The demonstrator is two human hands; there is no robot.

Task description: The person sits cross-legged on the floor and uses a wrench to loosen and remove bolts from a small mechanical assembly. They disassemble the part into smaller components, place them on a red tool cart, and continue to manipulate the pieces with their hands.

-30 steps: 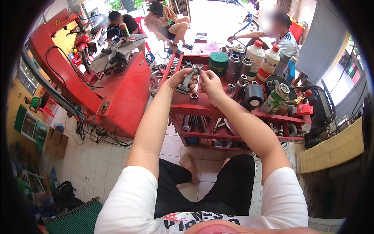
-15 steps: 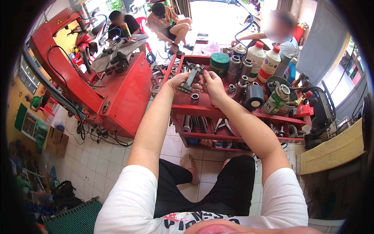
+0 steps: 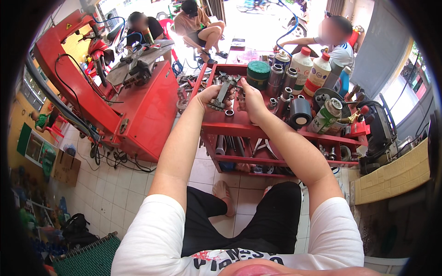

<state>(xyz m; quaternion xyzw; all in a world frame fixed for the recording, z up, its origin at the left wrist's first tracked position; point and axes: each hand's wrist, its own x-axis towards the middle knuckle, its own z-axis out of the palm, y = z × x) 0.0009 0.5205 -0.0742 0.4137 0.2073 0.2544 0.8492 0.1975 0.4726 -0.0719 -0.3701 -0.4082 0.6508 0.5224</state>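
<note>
A dark grey metal tool or fitting [image 3: 225, 92], with a plate at its lower end, sits in my left hand [image 3: 208, 95], whose fingers are wrapped round it. My right hand [image 3: 250, 101] is beside the tool's upper end, thumb raised and fingers curled on something small that I cannot make out. Below both hands, a metal ring [image 3: 229, 113] lies on the red tool cart [image 3: 253, 130]. A green tub [image 3: 258, 69] stands just behind my right hand, with upright steel sockets [image 3: 288, 93] to its right.
Bottles [image 3: 317, 73], a spray can [image 3: 324, 117] and a black cylinder [image 3: 300, 112] crowd the cart's right. A red machine [image 3: 145, 115] stands left, with cables on the floor. Three people [image 3: 198, 27], [image 3: 140, 32], [image 3: 336, 46] sit beyond; another person [image 3: 43, 119] is at far left.
The metal tool has shifted and turned slightly in my left hand. My right thumb has risen and my right fingers have moved a little along the tool's upper end.
</note>
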